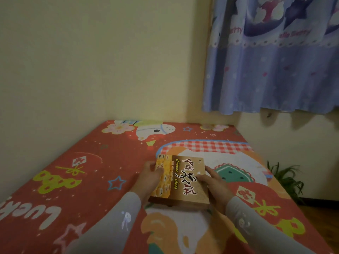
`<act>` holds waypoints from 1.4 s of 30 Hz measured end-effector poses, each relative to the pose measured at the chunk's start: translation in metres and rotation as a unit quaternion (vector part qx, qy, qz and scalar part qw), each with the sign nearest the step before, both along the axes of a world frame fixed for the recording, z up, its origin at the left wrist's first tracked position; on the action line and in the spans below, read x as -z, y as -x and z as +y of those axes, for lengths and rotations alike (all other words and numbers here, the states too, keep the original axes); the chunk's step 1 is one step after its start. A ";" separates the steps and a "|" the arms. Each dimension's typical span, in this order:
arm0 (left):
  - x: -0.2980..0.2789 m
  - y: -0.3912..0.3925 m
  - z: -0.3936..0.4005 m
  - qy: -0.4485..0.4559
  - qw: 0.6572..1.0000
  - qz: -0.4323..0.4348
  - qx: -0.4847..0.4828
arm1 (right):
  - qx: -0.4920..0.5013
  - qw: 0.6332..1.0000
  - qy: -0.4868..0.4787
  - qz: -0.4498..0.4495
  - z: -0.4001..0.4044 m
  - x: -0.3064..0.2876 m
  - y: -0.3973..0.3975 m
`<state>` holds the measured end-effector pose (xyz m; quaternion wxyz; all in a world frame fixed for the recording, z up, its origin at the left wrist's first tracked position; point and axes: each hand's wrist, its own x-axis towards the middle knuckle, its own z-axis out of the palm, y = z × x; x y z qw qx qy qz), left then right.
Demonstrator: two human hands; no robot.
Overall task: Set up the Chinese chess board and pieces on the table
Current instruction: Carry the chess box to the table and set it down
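In the head view, a flat rectangular Chinese chess box (180,182), brown and yellow with printed pieces and the words "Chinese chess" on its lid, lies on the red cartoon-patterned cloth of the bench (88,162), near the person and a little right of the middle. The left hand (149,177) grips the box's left long edge, thumb over the yellow strip of the lid and fingers curled round the far corner. The right hand (213,182) holds the right long edge, fingers laid on the lid and thumb down the side. Both arms wear grey sleeves (117,222) with a small white figure printed on each.

The box looks rigid, probably wood under a glossy printed cover, with a dark base and what seems to be a small catch at the near edge; I cannot tell whether that catch is fastened. It likely carries a full set of loose discs, so it should feel fairly heavy for its size and will rattle or spill if tipped while open. The printed lid may be slick, so the long edges, where the hands sit now, are the safer hold. Opening it flat on the cloth seems wise.

A blue patterned curtain (271,57) hangs at the upper right, and a green plant (286,178) stands beyond the bench's right edge.
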<state>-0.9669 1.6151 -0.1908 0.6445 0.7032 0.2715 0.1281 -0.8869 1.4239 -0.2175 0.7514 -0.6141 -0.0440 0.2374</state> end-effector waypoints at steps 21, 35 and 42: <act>-0.004 -0.087 -0.030 0.018 0.997 0.039 0.057 | 0.108 0.983 0.139 -0.046 -0.024 0.009 -0.085; 0.009 -0.214 -0.006 -0.018 1.000 0.011 -0.012 | 0.106 0.962 0.220 -0.120 0.011 0.009 -0.187; 0.017 -0.216 0.007 -0.060 0.997 0.030 -0.037 | 0.093 0.944 0.275 -0.157 0.026 0.013 -0.190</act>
